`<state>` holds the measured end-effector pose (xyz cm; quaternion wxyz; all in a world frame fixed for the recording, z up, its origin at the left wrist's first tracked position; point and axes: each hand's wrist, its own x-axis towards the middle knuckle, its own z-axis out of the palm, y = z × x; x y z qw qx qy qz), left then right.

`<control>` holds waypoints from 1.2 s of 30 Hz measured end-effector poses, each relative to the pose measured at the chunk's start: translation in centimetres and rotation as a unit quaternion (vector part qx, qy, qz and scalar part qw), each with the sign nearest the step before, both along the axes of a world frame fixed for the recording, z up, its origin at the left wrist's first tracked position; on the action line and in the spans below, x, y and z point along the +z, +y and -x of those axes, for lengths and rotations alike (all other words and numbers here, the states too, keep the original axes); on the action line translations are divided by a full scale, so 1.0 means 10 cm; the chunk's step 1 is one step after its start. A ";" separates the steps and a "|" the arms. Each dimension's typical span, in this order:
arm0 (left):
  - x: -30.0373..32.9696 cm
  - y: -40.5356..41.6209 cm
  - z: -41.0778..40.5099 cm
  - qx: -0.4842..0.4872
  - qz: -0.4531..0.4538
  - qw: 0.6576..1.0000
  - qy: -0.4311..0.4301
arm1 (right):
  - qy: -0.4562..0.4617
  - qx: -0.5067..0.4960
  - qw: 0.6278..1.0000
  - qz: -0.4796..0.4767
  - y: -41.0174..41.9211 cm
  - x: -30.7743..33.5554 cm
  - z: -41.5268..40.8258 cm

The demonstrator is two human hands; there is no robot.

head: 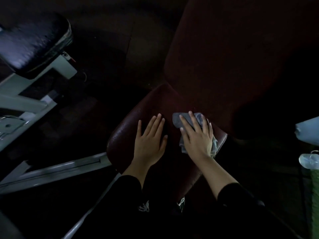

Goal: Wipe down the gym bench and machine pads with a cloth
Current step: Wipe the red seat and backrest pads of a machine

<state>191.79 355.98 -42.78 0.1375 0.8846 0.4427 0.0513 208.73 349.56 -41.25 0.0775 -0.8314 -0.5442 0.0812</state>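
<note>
A dark red seat pad [127, 128] of a gym bench lies below me in dim light, with its long red back pad [224, 57] rising behind it. My left hand [150, 140] rests flat on the seat, fingers straight and spread. My right hand [196, 135] presses a crumpled grey cloth [177, 120] onto the seat close to the gap between the two pads. The fingers lie straight over the cloth, which sticks out past the fingertips and under the palm.
A black pad [32, 42] on a white metal frame [25, 87] stands at the left. White frame rails [60, 168] run along the dark floor below the seat. A pale shoe [309, 161] of another person shows at the right edge. My own shoes [144, 207] stand under the seat.
</note>
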 end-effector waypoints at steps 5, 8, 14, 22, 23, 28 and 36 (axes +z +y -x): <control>-0.06 0.13 0.12 0.019 0.014 0.999 0.028 | -0.007 0.006 1.000 0.016 0.00 -0.06 0.00; -0.07 0.11 0.11 0.019 0.006 1.000 0.018 | -0.020 -0.001 1.000 0.016 -0.04 -0.10 0.01; -0.06 0.11 0.11 0.027 0.021 0.999 0.026 | -0.018 -0.003 0.999 0.039 0.41 -0.10 0.26; -0.08 0.12 0.12 0.031 0.013 0.999 -0.004 | -0.052 0.189 0.980 0.032 0.07 -0.07 0.01; -0.08 0.11 0.12 0.031 0.014 0.999 0.001 | -0.051 0.181 0.982 0.033 0.04 -0.05 -0.08; -0.07 0.12 0.11 0.035 0.022 0.999 0.016 | -0.035 0.019 0.998 0.038 0.31 -0.09 0.00; -0.09 0.12 0.12 0.033 0.022 0.999 0.009 | -0.030 0.161 0.986 0.044 0.07 -0.08 0.15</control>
